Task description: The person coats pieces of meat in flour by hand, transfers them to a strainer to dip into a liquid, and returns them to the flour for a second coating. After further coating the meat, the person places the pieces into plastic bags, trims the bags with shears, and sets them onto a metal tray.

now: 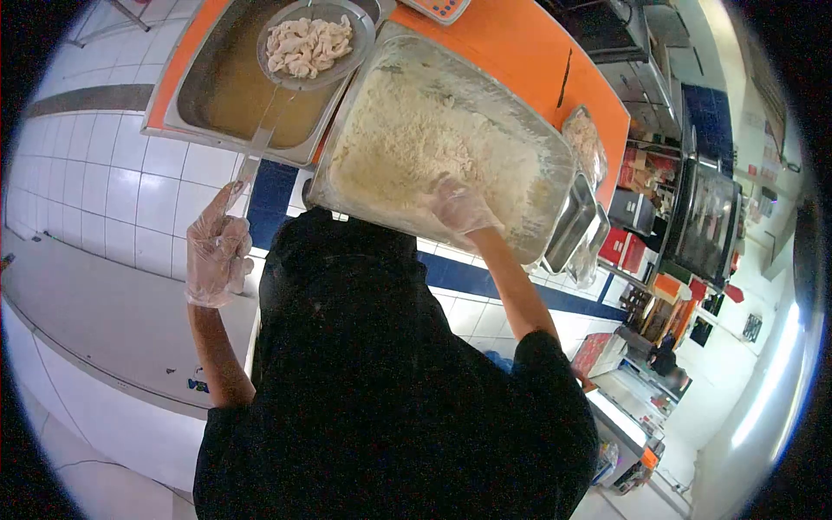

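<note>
My left hand (218,251), in a clear plastic glove, is closed around the handle end of a long-handled strainer (276,113). Pale strips of raw meat, perhaps chicken (308,48), lie in the strainer's round basket. That basket is over a metal basin of cloudy brownish liquid (238,82). My right hand (461,206), gloved too, reaches into a large steel tray (559,152) of flour (407,113). Its fingertips touch lumpy flour near the tray's front side; flour and blur hide how the fingers are bent.
Basin and tray stand on an orange counter (520,61). A scale's corner (442,7) shows at the top. To the tray's right are a plastic bag of food (586,143) and smaller metal pans (572,225). A white chest (104,312) stands at left. Another person (667,360) is far right.
</note>
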`<state>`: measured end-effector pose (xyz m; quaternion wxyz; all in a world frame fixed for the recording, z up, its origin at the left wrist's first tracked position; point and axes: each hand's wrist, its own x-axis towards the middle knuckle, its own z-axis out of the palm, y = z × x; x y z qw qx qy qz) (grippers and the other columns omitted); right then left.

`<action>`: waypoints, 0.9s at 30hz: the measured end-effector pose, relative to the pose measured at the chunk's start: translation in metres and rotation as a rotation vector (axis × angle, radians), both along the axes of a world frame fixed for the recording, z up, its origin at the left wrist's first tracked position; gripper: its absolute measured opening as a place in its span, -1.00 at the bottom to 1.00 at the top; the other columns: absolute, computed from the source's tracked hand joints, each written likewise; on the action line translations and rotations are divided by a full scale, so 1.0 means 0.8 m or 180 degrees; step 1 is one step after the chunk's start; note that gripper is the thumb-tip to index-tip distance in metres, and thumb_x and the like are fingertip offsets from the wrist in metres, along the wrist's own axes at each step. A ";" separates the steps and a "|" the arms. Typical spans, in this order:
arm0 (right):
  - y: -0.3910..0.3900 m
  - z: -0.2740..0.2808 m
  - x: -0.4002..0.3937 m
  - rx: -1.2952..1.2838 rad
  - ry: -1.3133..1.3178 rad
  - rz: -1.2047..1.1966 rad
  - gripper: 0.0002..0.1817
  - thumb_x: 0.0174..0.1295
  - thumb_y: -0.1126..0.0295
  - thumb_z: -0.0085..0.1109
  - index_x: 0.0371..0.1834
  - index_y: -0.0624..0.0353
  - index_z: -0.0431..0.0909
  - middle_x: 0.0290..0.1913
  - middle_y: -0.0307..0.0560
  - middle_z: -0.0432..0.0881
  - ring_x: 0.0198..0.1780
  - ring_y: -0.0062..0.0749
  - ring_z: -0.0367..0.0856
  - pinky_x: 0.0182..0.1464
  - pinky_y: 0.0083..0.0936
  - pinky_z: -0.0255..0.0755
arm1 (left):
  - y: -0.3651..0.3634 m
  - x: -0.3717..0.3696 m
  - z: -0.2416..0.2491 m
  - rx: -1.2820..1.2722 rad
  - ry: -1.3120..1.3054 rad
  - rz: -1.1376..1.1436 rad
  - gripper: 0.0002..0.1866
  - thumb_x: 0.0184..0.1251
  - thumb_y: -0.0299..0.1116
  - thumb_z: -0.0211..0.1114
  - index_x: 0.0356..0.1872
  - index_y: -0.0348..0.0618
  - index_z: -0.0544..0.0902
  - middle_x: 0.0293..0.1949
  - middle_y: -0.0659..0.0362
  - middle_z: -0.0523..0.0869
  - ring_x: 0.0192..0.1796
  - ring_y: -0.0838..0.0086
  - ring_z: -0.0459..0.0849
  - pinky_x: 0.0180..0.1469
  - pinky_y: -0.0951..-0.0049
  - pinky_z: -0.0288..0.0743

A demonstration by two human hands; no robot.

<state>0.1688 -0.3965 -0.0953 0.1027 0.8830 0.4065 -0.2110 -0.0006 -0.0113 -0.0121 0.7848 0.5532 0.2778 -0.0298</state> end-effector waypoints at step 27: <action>-0.016 -0.037 0.104 0.0150 -0.0769 -0.0854 -0.56 0.24 0.01 -0.02 -0.08 0.13 0.62 0.08 0.04 0.59 0.09 -0.09 0.57 0.11 -0.27 0.46 | 0.005 0.000 0.002 -0.0157 -0.0047 -0.0004 -0.30 0.25 -0.25 0.39 0.39 -0.12 0.31 -0.56 0.45 0.34 -0.57 0.78 0.29 -0.68 0.77 0.16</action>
